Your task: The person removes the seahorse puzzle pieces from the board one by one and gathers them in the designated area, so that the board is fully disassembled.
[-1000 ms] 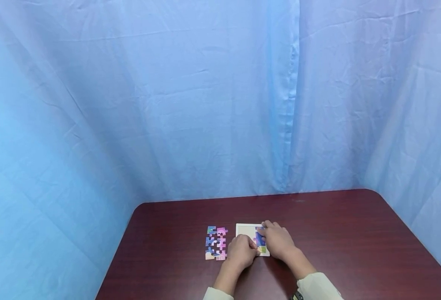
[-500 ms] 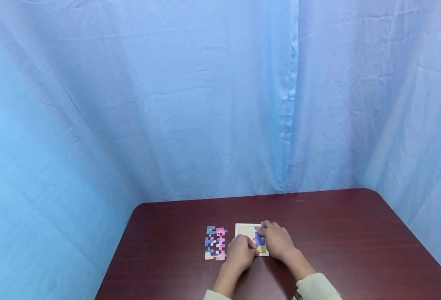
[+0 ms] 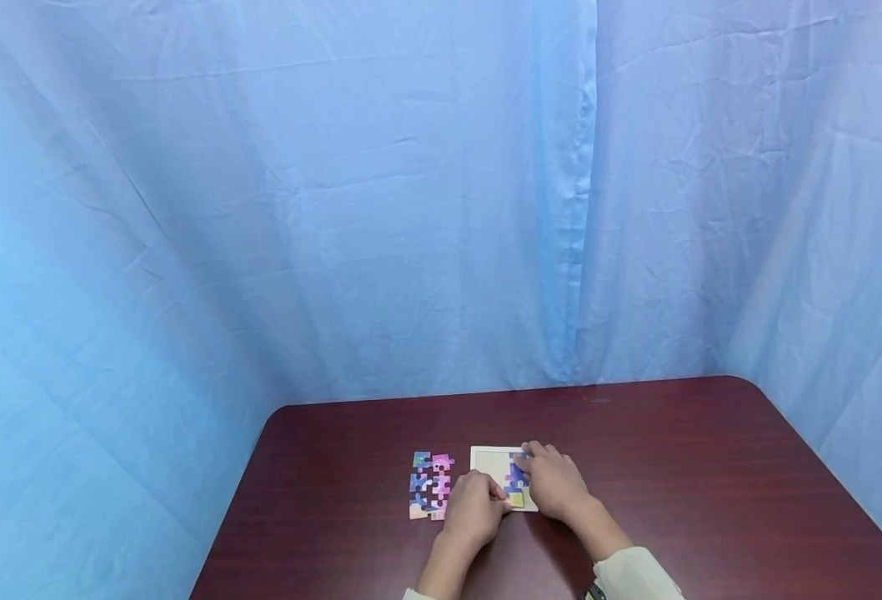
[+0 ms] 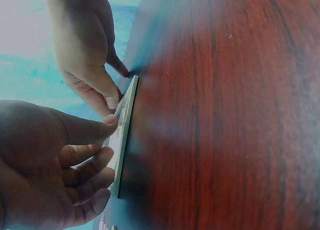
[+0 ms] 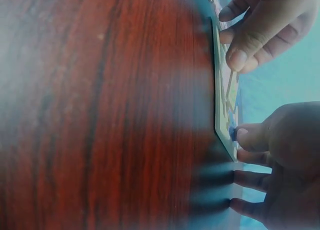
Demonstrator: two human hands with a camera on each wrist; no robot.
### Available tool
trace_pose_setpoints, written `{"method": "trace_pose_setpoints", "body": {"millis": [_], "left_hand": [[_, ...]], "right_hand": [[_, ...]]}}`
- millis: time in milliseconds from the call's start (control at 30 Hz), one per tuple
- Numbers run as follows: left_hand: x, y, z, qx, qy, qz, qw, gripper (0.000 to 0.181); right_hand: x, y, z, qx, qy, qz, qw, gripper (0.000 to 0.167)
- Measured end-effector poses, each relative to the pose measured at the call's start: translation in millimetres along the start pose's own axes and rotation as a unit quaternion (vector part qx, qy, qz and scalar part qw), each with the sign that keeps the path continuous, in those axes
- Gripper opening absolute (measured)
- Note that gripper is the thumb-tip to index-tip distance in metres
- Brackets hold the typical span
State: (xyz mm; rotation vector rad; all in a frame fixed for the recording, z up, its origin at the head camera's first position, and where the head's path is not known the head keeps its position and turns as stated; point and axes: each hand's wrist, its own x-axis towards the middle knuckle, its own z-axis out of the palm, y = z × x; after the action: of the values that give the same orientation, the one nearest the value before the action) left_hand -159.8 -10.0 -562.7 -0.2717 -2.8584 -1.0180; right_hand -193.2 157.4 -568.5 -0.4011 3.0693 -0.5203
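Note:
My left hand (image 3: 474, 506) pinches a yellowish puzzle piece (image 3: 514, 499) between thumb and fingers, over the near part of a pale puzzle tray (image 3: 489, 460). In the right wrist view this piece (image 5: 232, 89) is tilted up from the tray. Blue and purple pieces (image 3: 518, 473) lie in the tray's right side. My right hand (image 3: 557, 483) rests at the tray's right edge, its thumb touching the pieces there and its other fingers reaching past the edge to the table. Part of the tray is hidden beneath both hands.
Several loose puzzle pieces, blue ones (image 3: 418, 483) and pink ones (image 3: 441, 463), lie in two columns left of the tray. Everything lies on a dark red wooden table (image 3: 674, 467). Blue curtains (image 3: 411, 208) hang around its back and sides.
My left hand has shifted slightly left and toward me, drawing the yellowish piece away from the blue piece above it. The right hand stays in place.

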Motion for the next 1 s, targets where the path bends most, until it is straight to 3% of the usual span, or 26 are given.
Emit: {"method": "trace_pose_setpoints", "body": {"millis": [300,733,1000], "left_hand": [[-6.1,-0.9,-7.6,-0.006,0.000,0.004,1.0000,0.016],[-12.0,-4.0,-11.9,0.016,-0.012,0.022,0.9996,0.017],[-15.0,-7.9,-12.6,-0.013,-0.019,0.018,0.9996,0.016]], "right_hand": [[-2.1,0,0,0.001,-0.018,-0.008,0.9998,0.041],[-4.4,-3,7,-0.013,-0.010,-0.001,0.9999,0.043],[-7.1,-5,6,-0.021,-0.003,0.009,0.9997,0.042]]}}
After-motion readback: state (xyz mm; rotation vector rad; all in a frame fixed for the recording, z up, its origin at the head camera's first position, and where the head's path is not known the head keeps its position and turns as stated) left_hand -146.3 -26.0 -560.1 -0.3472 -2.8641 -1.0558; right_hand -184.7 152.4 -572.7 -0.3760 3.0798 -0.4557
